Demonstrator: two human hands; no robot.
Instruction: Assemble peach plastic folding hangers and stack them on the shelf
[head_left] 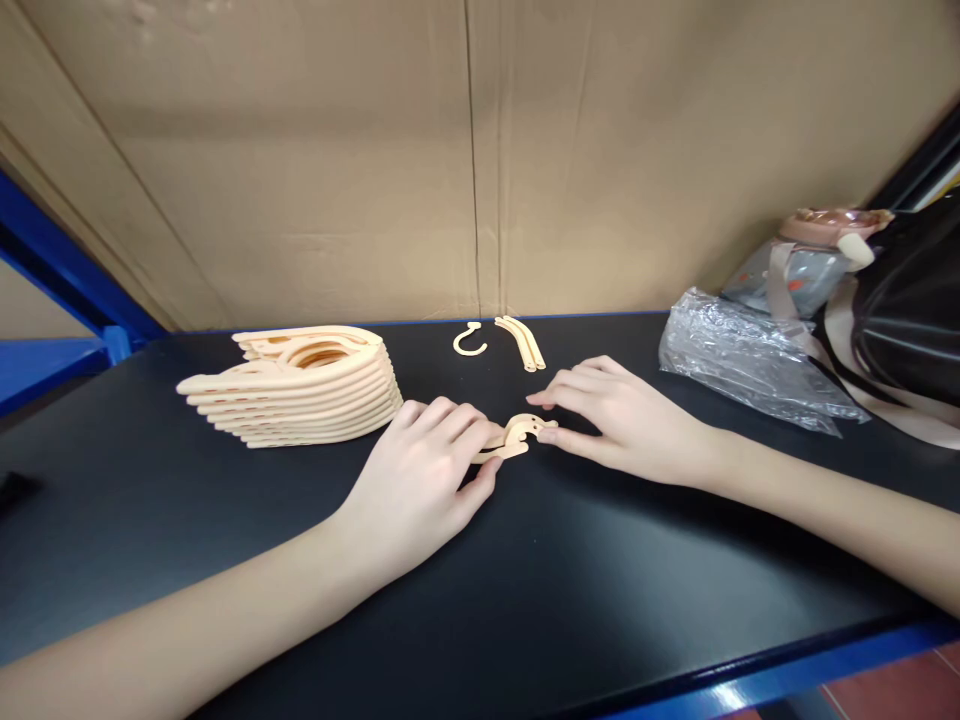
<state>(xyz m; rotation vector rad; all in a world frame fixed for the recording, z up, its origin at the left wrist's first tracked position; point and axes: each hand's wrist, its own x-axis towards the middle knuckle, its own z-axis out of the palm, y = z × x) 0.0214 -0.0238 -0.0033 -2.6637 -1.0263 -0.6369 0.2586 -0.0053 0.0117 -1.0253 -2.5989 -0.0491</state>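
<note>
A cream plastic folding hanger [517,430] lies low over the black table, its curved, holed end showing between my hands. My left hand [431,465] is closed over the hanger's left part, the fingers hiding much of it, with the thumb along its near side. On the other side, my right hand [619,420] reaches in with thumb and forefinger apart; the thumb tip touches or nearly touches the hanger's right end. Beyond the hands lie a loose cream hook [471,343] and a pair of slim curved hanger arms [521,343].
A neat stack of cream folded hangers [315,395] stands at the left. To the right are a crumpled clear plastic bag [739,355], a translucent bottle [806,265] with a strap and a black bag [911,300]. Cardboard [315,170] walls off the back of the black table [480,620].
</note>
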